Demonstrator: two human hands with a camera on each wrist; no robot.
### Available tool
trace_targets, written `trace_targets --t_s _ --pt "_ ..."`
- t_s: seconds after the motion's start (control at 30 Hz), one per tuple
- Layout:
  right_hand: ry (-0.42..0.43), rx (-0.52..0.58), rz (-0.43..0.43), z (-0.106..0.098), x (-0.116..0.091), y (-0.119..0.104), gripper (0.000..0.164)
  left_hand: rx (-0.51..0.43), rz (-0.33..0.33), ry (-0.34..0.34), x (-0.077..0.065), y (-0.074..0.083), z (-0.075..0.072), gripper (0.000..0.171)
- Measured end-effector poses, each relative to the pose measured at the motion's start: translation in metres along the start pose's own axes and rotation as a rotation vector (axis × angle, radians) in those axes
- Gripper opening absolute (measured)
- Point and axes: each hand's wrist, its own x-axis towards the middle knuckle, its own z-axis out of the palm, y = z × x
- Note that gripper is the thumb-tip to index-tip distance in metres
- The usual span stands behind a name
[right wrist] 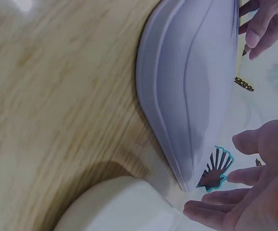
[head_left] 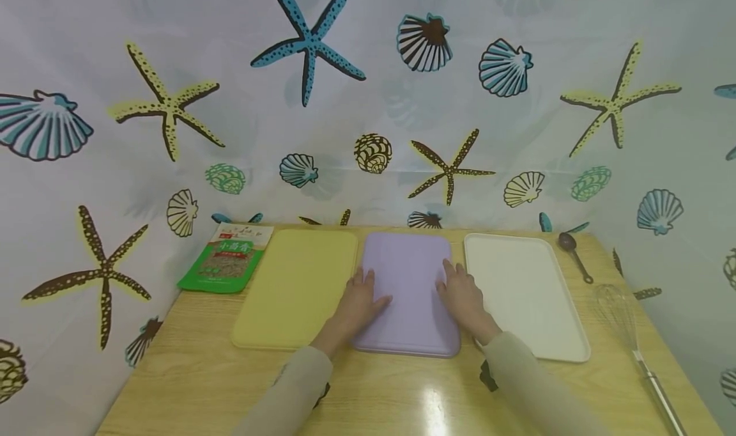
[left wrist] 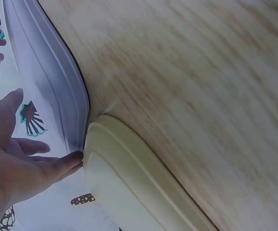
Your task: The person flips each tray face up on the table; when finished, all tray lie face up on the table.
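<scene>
A purple rectangular tray [head_left: 406, 295] lies flat on the table between a yellow tray [head_left: 296, 289] on the left and a white tray [head_left: 526, 295] on the right. Along the purple tray's left edge rests my left hand [head_left: 358, 303], fingers spread and thumb over the tray. My right hand [head_left: 463, 299] is at the opposite edge, its fingers fairly straight. In the left wrist view, a fingertip of the left hand [left wrist: 18, 166] meets the gap between the purple and yellow trays. The right wrist view shows the right hand [right wrist: 261, 187] beside the purple tray's corner, holding nothing.
A green and white packet [head_left: 227, 260] lies at the back left of the wooden table [head_left: 379, 394]. Right of the white tray are a dark brown spoon [head_left: 575, 257] and a metal whisk [head_left: 635, 353]. A curtain [head_left: 368, 116] printed with shells and starfish hangs behind.
</scene>
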Motion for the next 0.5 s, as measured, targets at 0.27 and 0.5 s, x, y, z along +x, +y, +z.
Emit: trace_targets --t_s 0.27,0.5 --pt "-0.045 -0.02 -0.021 0.005 -0.006 -0.001 0.051 0.029 0.011 -0.032 -0.003 0.001 -0.001 0.073" --pt "-0.055 -0.034 -0.088 0.013 -0.003 0.005 0.048 -0.006 -0.061 -0.077 0.005 0.002 0.0 0.073"
